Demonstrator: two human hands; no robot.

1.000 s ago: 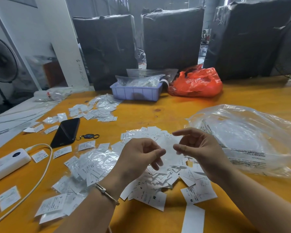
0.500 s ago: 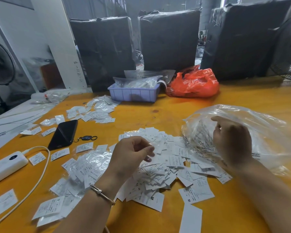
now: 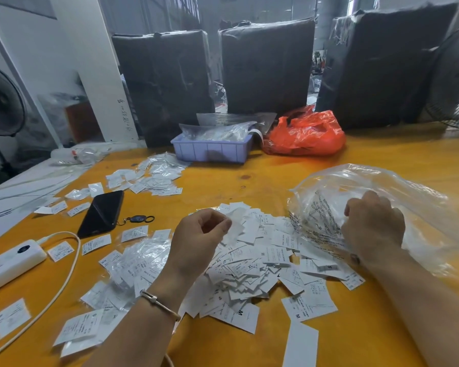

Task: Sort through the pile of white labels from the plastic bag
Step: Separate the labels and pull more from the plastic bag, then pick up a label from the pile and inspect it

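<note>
A pile of white labels [image 3: 252, 263] with size letters lies on the orange table [image 3: 263, 181] in front of me. My left hand [image 3: 196, 239] hovers over the pile's left side, thumb and fingers pinching a blurred white label [image 3: 235, 226]. A large clear plastic bag [image 3: 382, 205] lies crumpled to the right of the pile. My right hand [image 3: 374, 229] is at the bag's near opening, fingers curled into the plastic. Whether they grip the bag or labels inside is hidden.
A black phone [image 3: 101, 213] with a key fob, a white power bank [image 3: 11, 260] with cable, and small bagged labels [image 3: 154, 176] lie left. A lilac tray [image 3: 212, 149] and an orange bag [image 3: 305, 136] sit at the back, before black-wrapped bales.
My right hand left the label held between both hands and moved right to the plastic bag's opening. My left hand stayed over the pile, still pinching a label.
</note>
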